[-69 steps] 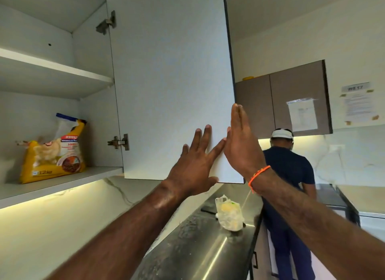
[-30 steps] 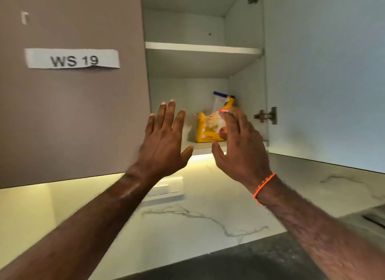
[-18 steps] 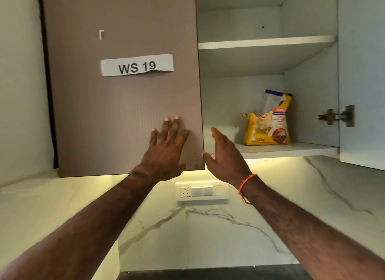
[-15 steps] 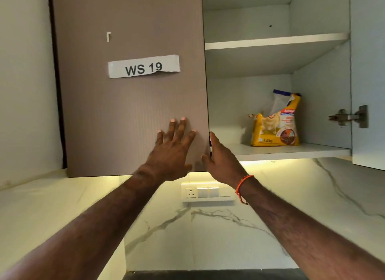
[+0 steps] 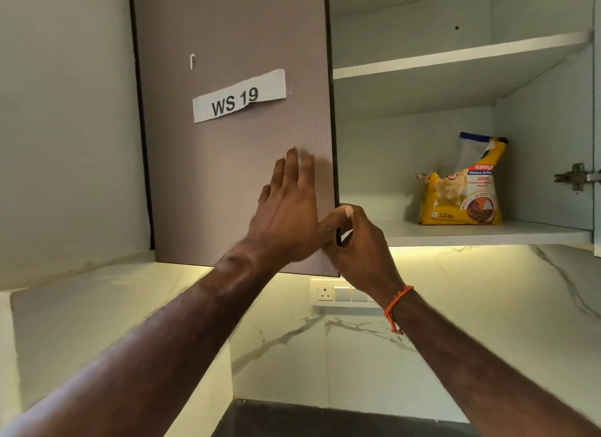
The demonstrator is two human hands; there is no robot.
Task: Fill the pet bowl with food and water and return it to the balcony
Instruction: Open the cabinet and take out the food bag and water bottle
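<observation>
Door [image 5: 234,176] shut beside food bag [image 5: 461,189]

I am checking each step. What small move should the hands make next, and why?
Probably pull the left door open. The right hand hooks its free edge and the left hand lies flat on its front, but it still looks closed. The food bag stands on the shelf behind the open right side.

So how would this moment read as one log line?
left hand flat on closed door | right hand gripping its edge | food bag on open shelf, untouched
</observation>
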